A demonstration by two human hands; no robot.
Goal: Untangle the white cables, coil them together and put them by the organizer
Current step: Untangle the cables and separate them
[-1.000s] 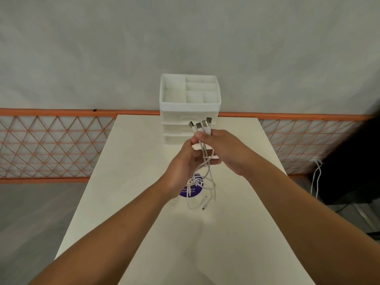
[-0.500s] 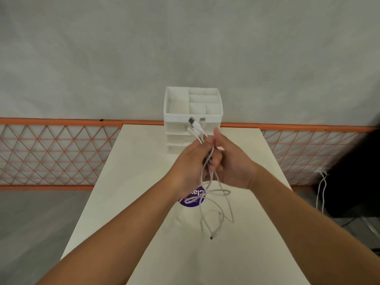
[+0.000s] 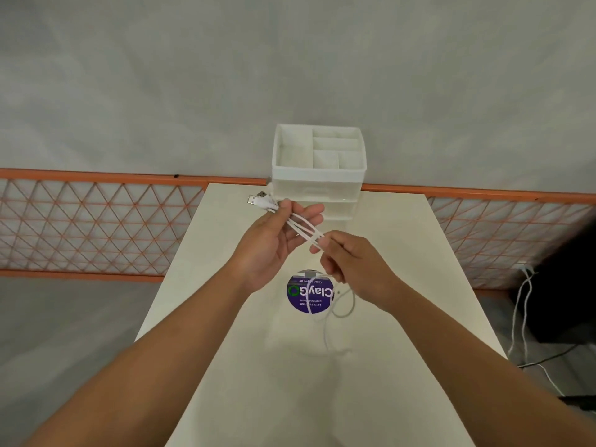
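Several white cables [image 3: 303, 229] run side by side between my two hands above the table. My left hand [image 3: 274, 243] pinches them near their USB plugs [image 3: 258, 200], which stick out to the upper left. My right hand [image 3: 351, 266] grips the same strands lower down, to the right. Below it the loose ends [image 3: 335, 314] hang in slack loops down to the tabletop. The white organizer [image 3: 319, 171], with drawers and open top compartments, stands at the table's far edge, just behind my hands.
The cream table [image 3: 225, 350] carries a round purple sticker [image 3: 309, 293] under the hanging cables. An orange lattice fence [image 3: 96, 227] runs behind it. Dark equipment with other white wires [image 3: 525, 314] sits on the floor at the right.
My hands have drawn apart: the left swung the plug ends up and to the left, the right slid down along the strands. The cables now stretch straight between them.
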